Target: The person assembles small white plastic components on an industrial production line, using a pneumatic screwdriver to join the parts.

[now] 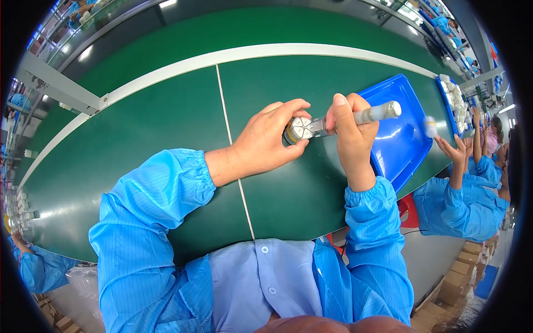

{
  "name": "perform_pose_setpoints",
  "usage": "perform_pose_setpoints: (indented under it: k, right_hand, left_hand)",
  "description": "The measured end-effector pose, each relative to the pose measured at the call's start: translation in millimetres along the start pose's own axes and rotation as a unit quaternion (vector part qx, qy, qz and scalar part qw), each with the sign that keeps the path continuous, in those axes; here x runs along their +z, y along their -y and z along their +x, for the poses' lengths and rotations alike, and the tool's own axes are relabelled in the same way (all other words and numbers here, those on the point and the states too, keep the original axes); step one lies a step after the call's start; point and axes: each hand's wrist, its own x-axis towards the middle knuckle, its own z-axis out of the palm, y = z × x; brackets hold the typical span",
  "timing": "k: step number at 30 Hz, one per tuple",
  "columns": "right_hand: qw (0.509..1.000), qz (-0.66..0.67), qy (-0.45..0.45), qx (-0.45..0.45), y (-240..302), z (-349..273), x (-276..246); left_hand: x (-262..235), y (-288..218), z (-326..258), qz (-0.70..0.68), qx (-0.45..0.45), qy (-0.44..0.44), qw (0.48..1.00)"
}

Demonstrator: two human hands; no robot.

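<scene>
My left hand (265, 135) curls its thumb and fingers round a short round part (301, 129) with a white, segmented top and a yellowish band on its side. In my right hand (354, 133) is a hand tool with a thick greyish-white cylindrical handle (383, 112) and a flat metal end (318, 126). The fist wraps the handle, thumb on top. The tool's metal end meets the right edge of the part's top; whether it presses in cannot be made out. Both hands are above the green tabletop (288, 188).
A blue tray (397, 89) lies just right of my right hand. Beyond it, another blue tray holds several white parts (455, 105). A co-worker's hand (452, 149) reaches near a blurred white part (430, 126). A pale raised rail (266, 53) crosses the table's far side.
</scene>
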Motion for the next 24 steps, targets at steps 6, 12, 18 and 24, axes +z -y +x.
perform_pose_setpoints:
  k: [6,12,18,24]
  right_hand:
    - [1.0,0.024,-0.005,-0.006,7.3,-0.6,1.2]
    - [0.999,0.041,-0.01,-0.019,4.2,0.2,-2.9]
    - [0.999,0.038,0.006,0.005,2.0,0.3,-1.5]
    - [0.999,0.047,0.004,0.014,1.4,-0.2,-1.1]
  left_hand:
    - [-1.1,-0.2,3.5,0.103,-0.006,0.02,0.995]
    - [-1.8,0.3,0.6,0.007,0.01,-0.003,1.0]
    - [-2.0,1.8,-0.2,-0.009,0.009,0.008,1.0]
    - [-3.8,-3.6,2.2,0.019,-0.029,0.025,0.999]
